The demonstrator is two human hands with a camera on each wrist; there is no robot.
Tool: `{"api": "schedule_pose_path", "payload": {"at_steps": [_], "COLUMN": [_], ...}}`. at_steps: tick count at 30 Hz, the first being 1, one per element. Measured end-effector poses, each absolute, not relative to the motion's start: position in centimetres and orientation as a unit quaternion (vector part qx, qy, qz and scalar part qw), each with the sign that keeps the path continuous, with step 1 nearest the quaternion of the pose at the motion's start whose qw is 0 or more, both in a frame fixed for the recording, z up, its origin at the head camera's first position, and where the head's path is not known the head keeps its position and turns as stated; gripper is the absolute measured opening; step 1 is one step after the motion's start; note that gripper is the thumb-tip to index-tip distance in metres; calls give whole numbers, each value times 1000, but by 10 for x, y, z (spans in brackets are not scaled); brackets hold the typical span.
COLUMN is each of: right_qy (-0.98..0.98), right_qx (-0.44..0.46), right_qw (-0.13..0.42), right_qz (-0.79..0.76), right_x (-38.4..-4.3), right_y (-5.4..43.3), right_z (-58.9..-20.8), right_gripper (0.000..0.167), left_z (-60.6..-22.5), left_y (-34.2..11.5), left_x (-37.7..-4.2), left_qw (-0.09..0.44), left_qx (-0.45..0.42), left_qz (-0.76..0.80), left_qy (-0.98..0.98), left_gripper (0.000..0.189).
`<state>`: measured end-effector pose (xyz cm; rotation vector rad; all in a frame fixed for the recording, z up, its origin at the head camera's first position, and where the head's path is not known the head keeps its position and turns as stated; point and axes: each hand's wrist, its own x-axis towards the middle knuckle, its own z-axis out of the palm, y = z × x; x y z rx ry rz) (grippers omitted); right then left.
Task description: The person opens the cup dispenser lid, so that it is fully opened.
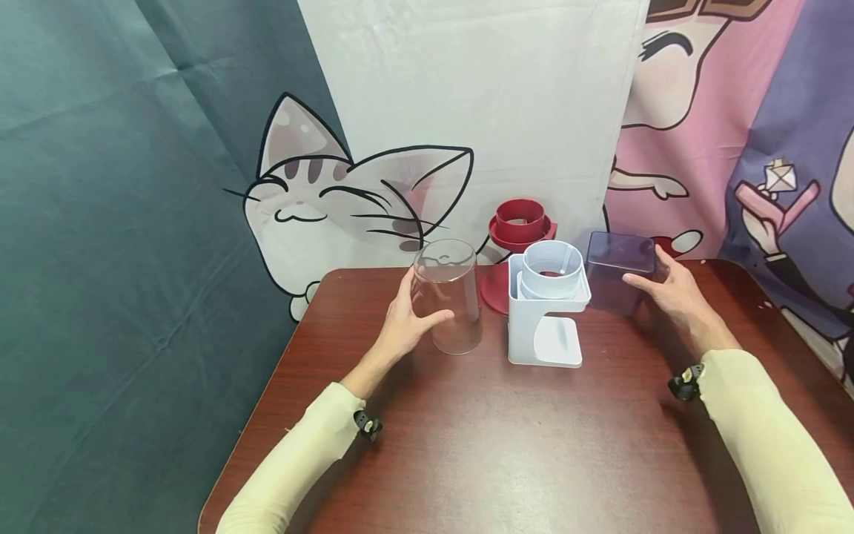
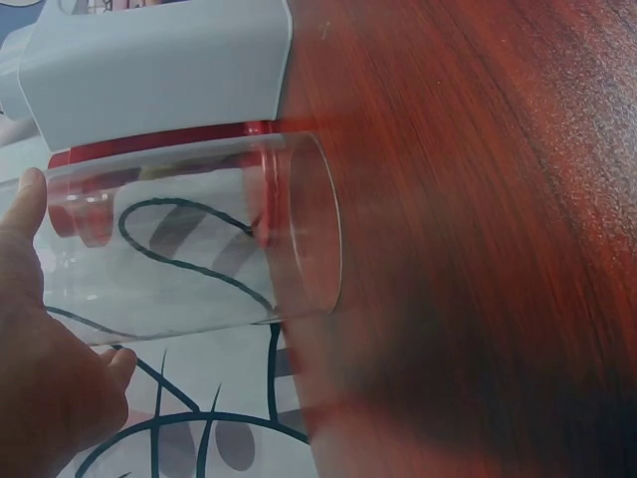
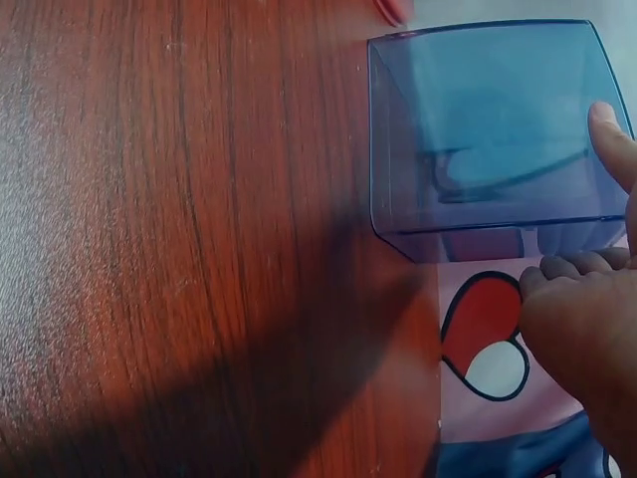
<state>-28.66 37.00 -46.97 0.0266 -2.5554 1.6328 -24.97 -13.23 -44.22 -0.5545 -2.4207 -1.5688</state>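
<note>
My left hand (image 1: 402, 320) holds a clear cylindrical container (image 1: 457, 322) near its upper part, thumb on the near side and fingers round the left. In the left wrist view the thumb lies against the wall of the clear cylinder (image 2: 199, 249). On the right, my right hand (image 1: 680, 293) grips a see-through bluish square container (image 1: 617, 285), its thumb on the front face. The right wrist view has the fingertips (image 3: 557, 267) along one side of the square container (image 3: 488, 129). Whether either base touches the table is hard to tell.
Between the hands stands a white two-level holder (image 1: 523, 330) with a round ring on top. Behind it is a similar red stand (image 1: 520, 222) with a round base. The wooden table (image 1: 480, 445) meets a printed cloth backdrop (image 1: 534, 89) at its far edge.
</note>
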Motion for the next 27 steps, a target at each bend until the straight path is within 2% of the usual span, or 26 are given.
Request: {"api": "schedule_pose_path", "payload": {"at_steps": [5,14,27], "right_qy": [-833,-838,-824], "right_qx": [5,-14,-23], "right_qw": [48,74,97], "right_qz": [552,541,557], "right_x": [-284,-280,-279], "right_y": [373,376,377], "right_z": [-469,-470,-473], "right_gripper": [98,84,71], "left_z": [-437,-443,-445], "left_y": [-132,-135,-132], "left_x": [-245,-249,-252], "left_qw": [99,100,98], "left_qx": [-184,-177,-162], "left_qz": [-540,-515,-500], "left_qy": [-815,-833,-845], "left_gripper": [112,105,98]}}
